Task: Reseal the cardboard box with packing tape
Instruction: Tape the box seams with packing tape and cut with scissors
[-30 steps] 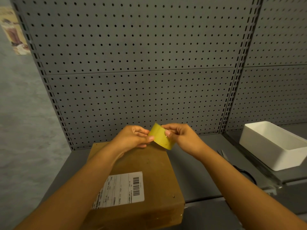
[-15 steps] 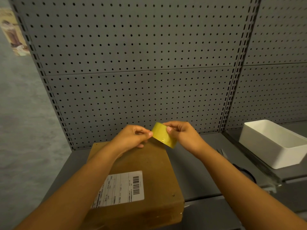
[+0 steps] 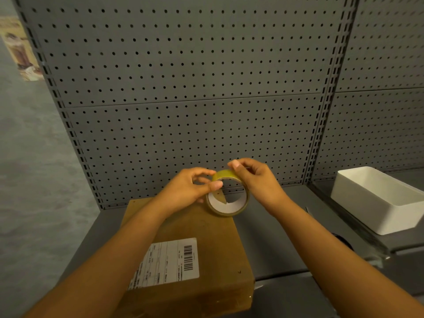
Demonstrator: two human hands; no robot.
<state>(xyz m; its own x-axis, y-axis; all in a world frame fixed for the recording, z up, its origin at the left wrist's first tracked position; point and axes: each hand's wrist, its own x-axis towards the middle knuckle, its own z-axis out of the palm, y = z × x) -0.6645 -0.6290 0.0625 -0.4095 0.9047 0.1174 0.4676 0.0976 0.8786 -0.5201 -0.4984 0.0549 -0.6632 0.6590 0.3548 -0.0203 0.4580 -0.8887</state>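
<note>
Fingers (image 3: pixel 212 186) of the left hand (image 3: pixel 188 189) and right hand (image 3: pixel 257 180) pinch the tape roll (image 3: pixel 229 200) above the cardboard box (image 3: pixel 195 249) on the grey shelf (image 3: pixel 275 237).

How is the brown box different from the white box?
The cardboard box is brown and closed, with a label on top; the white bin is plain and open on top. The cardboard box lies under the person's hands; the white bin sits off to the right on the next shelf. Both are rectangular.
</note>
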